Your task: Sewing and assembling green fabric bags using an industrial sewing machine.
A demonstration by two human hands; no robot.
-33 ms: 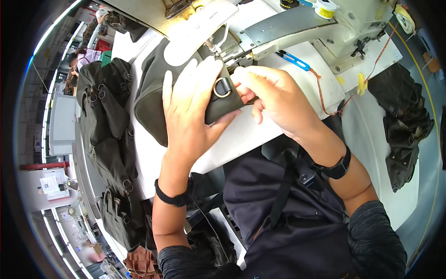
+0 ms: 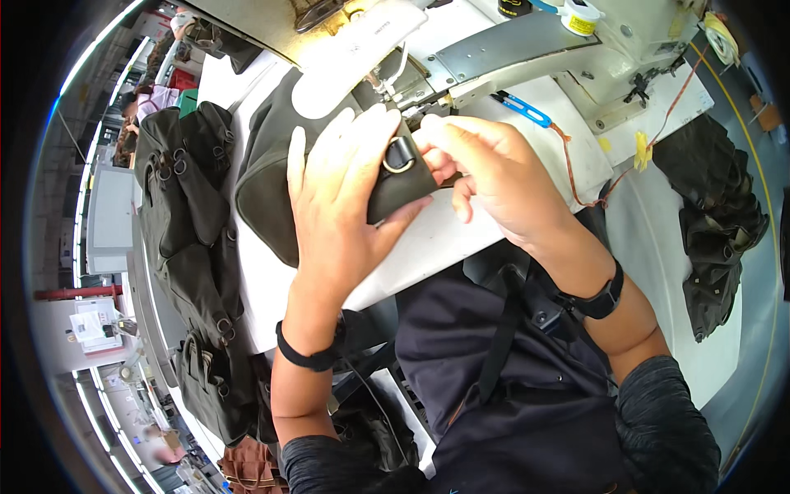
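Note:
A dark olive bag [image 2: 276, 152] lies on the white sewing table, its near corner partly under the machine head. On this corner sits a metal ring [image 2: 398, 156] in a short black tab. My left hand [image 2: 337, 177] rests on the bag with its fingers spread and its thumb along the lower edge. At the bag's right edge, my right hand [image 2: 485, 169] has its thumb and fingertips pinched together. What they hold, if anything, is hidden. Just beyond my fingers is the machine's needle area [image 2: 387, 82], partly covered by a white plate [image 2: 350, 62].
Blue thread snips [image 2: 522, 109] on a brown cord lie right of the needle area. Several dark bags [image 2: 185, 206] with rings are piled on the left. More dark pieces [image 2: 712, 222] lie at the right. A small white pot [image 2: 580, 16] stands on the machine.
The bag's ringed corner has shifted slightly to the right, with my left fingers on it. My right hand has moved a little right too, fingertips still together.

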